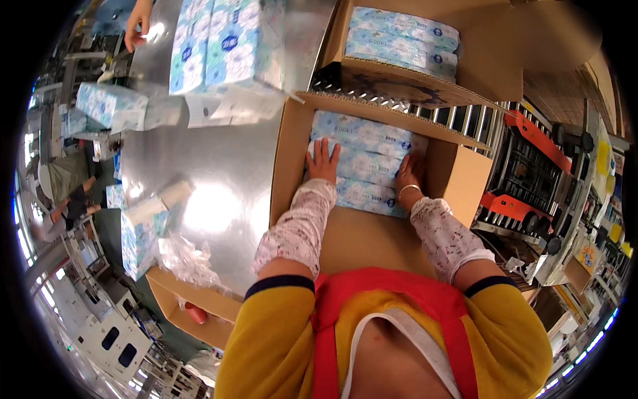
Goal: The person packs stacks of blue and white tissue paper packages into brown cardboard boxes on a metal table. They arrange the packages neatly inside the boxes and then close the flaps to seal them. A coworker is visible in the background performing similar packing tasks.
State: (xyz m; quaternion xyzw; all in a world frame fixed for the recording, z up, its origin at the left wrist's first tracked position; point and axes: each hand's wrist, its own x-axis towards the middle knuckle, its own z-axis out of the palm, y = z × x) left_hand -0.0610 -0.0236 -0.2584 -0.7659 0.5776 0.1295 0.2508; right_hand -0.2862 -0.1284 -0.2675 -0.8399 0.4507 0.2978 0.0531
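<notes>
Left hand (323, 161): fingers spread flat on glossy blue-white tissue packs (364, 156) | Right hand (409, 178): fingers extended, pressing packs' right end, gripping nothing | Packs: soft rectangular film-wrapped blocks inside open corrugated cardboard box (458, 176) | Left: reflective metal tabletop (219, 173)

A shiny steel worktable (219, 166) fills the middle, throwing back a bright glare of overhead light. Behind it runs a roller conveyor (458, 116) with silver rollers, and to the right stands a red and black metal frame (531, 166) with small wheels. Wooden flooring (565, 93) shows at the upper right. At the lower left sits grey-white machinery (109, 336) with dark windows, and a brown shelf edge (193, 302) juts out below the table. Strip lights (23, 243) line the far left rim; yellow and blue signs (601, 159) hang at far right
</notes>
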